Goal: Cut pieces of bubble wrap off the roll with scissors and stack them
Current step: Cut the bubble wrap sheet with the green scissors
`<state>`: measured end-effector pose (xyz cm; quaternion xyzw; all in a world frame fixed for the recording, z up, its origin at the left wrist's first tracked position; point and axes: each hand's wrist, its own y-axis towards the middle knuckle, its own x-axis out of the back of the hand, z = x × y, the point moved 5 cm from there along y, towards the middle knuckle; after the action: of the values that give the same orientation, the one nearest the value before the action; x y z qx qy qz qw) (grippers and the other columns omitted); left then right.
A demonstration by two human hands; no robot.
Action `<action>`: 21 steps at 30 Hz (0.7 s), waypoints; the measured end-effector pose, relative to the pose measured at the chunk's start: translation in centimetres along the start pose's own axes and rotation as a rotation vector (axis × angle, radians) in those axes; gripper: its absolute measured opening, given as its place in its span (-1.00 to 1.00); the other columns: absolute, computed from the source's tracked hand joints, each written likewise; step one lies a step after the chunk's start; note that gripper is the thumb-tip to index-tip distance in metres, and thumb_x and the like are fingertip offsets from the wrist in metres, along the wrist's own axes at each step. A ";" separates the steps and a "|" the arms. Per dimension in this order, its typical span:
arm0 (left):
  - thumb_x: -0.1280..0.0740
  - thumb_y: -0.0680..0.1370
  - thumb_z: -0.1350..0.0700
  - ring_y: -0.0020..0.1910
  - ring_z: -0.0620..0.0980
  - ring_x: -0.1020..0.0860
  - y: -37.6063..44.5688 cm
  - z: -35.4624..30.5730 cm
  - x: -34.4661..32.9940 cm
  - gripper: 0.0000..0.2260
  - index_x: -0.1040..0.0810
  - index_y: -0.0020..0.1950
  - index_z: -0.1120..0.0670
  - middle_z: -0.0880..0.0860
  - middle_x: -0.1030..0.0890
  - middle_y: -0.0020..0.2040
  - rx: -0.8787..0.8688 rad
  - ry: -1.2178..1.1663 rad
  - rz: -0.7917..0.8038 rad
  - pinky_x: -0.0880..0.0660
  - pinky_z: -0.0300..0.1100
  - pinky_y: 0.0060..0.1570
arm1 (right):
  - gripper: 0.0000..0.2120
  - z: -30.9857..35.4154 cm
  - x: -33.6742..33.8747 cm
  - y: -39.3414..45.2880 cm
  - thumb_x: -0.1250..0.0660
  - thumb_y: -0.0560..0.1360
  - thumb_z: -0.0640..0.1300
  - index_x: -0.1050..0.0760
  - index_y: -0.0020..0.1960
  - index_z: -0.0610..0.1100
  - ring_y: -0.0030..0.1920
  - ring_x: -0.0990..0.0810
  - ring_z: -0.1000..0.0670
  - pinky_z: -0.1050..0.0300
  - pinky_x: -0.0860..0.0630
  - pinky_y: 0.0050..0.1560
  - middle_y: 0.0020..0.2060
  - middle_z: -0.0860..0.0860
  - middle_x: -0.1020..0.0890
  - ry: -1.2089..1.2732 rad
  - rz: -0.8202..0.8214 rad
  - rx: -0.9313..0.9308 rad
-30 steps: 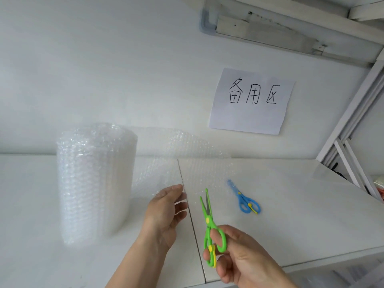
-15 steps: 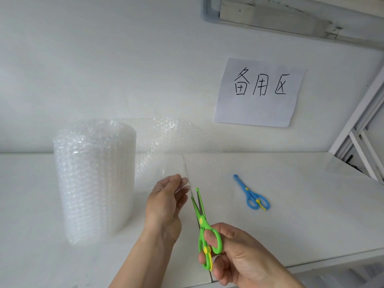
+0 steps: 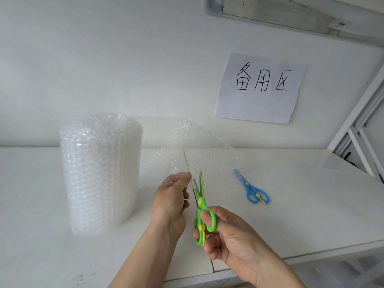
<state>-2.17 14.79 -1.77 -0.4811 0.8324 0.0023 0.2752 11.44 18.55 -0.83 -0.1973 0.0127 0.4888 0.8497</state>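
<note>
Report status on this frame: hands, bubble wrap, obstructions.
Left hand pinching the unrolled sheet. Right hand holds green scissors, blades open at the sheet's near edge. Roll upright. Nothing blocking.

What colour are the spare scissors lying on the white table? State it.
Blue, with a small yellow catch by the handles: the plastic spare scissors, clearest in the head view.

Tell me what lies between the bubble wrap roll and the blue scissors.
In the head view, the unrolled sheet spans from the roll toward the blue scissors, with the left hand and the green scissors at its near edge.
</note>
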 end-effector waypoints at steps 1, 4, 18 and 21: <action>-0.42 0.50 0.18 -0.40 -0.07 -0.37 -0.1 0.0 -0.1 -0.96 -0.59 -0.13 0.09 -0.01 -0.43 -0.34 0.006 -0.005 0.008 -0.30 -0.20 -0.39 | -0.63 0.0 0.0 0.0 -0.50 0.26 0.02 -0.53 -0.06 -0.16 -0.57 -0.51 0.03 0.24 -0.40 -0.57 -0.26 -0.24 -0.64 0.004 -0.003 -0.003; -0.40 0.51 0.21 -0.41 -0.07 -0.38 -0.3 -0.1 -0.5 -0.97 -0.57 -0.11 0.11 0.01 -0.45 -0.33 0.021 -0.034 0.043 -0.31 -0.22 -0.42 | -0.65 0.1 0.0 0.1 -0.51 0.25 0.02 -0.53 -0.08 -0.14 -0.58 -0.51 0.03 0.25 -0.40 -0.58 -0.27 -0.24 -0.65 0.014 -0.012 -0.006; -0.40 0.50 0.25 -0.40 -0.04 -0.49 -0.5 -0.1 -1.1 -0.90 -0.54 -0.20 0.14 0.01 -0.55 -0.40 0.002 -0.078 0.090 -0.47 -0.19 -0.32 | -0.53 0.2 0.1 0.2 -0.52 0.20 0.07 -0.56 0.00 -0.17 -0.57 -0.50 0.03 0.24 -0.39 -0.55 -0.27 -0.23 -0.64 0.033 -0.029 0.023; -0.40 0.50 0.25 -0.38 -0.02 -0.49 -0.4 0.1 -1.2 -0.90 -0.53 -0.20 0.14 0.03 -0.53 -0.39 -0.008 -0.077 0.091 -0.48 -0.17 -0.31 | -0.54 0.2 0.1 0.5 -0.55 0.19 0.08 -0.58 -0.04 -0.15 -0.57 -0.49 0.03 0.23 -0.38 -0.54 -0.28 -0.22 -0.64 0.035 -0.024 0.036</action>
<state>-1.34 15.54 -1.18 -0.4436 0.8420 0.0368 0.3048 11.04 18.97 -0.85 -0.1907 0.0342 0.4749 0.8585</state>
